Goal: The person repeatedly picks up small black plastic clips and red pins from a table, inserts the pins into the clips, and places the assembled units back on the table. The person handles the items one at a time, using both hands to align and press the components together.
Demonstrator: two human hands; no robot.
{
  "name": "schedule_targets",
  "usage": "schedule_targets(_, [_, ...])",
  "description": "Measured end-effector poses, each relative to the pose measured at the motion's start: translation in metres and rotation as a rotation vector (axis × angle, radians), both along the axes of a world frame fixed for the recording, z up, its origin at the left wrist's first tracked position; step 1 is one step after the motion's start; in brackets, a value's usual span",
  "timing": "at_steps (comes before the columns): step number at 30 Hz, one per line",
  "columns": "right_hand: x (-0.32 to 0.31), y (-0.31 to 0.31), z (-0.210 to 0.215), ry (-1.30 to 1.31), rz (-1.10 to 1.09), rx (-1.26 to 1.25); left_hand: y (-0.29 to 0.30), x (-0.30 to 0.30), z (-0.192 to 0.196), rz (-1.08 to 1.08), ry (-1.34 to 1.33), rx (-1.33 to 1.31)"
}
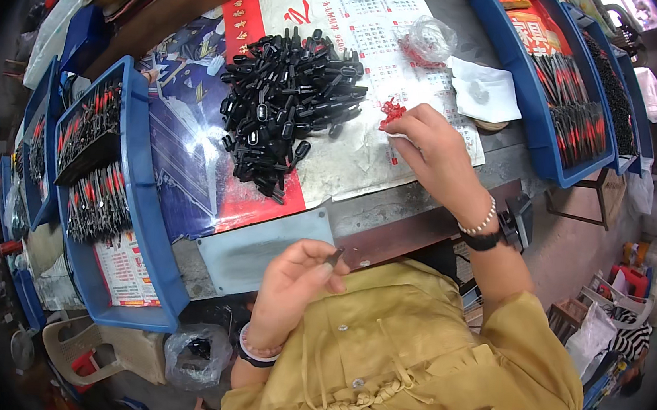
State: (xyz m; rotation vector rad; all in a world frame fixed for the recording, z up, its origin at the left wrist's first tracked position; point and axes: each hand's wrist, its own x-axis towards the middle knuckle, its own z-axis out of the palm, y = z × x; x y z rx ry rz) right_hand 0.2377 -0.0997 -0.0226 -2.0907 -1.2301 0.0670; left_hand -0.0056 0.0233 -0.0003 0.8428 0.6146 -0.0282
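On the counter (501, 164), the pile of parts (283, 104) lies between the left tray (153, 211) and the right tray (526, 90), behind the plate (255, 252) and left of the heap of pieces (391, 111).

A small workshop for assembling parts. A grey work table (501, 165), partly covered with printed paper sheets (340, 170), carries a large heap of glossy black plastic parts (288, 93) and a little pile of tiny bright-red pieces (391, 111). On either side, deep blue rectangular plastic bins (149, 222) hold close rows of slim black-and-red parts (100, 209). A beige plastic chair (141, 349) stands amid the clutter around the table.
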Motion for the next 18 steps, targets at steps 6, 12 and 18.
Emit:
schedule_targets(6, [0.011, 0.020, -0.024, -0.258, 0.037, -0.145, 0.007, -0.012, -0.003, -0.021, -0.030, 0.007])
schedule_targets(12, [0.012, 0.019, -0.016, -0.103, 0.013, -0.142, 0.009, -0.014, -0.007, -0.054, -0.050, 0.006])
schedule_targets(18, [0.007, 0.005, 0.001, 0.252, -0.106, 0.073, 0.008, -0.008, -0.006, -0.071, -0.051, -0.017])
